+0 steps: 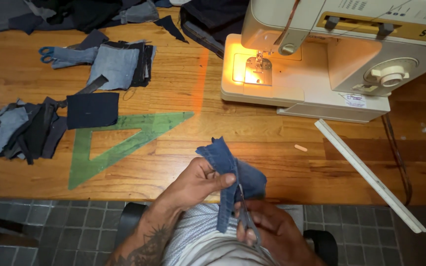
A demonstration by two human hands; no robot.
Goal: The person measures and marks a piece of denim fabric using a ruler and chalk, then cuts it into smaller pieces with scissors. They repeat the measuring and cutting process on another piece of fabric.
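My left hand (200, 181) pinches a folded piece of blue denim (225, 165) just in front of the wooden table's near edge. My right hand (272, 226) grips a pair of scissors (245, 212) whose blades point up into the denim. Both hands are over my lap, below the table (183, 74). The scissor tips are partly hidden by the cloth.
A cream sewing machine (321, 64) with its lamp lit stands at the back right. A green triangle ruler (124, 140) lies left of centre, a white ruler (371, 175) at the right. Denim scraps (23, 130) and squares (117, 66) are piled on the left, with blue-handled scissors (48, 54).
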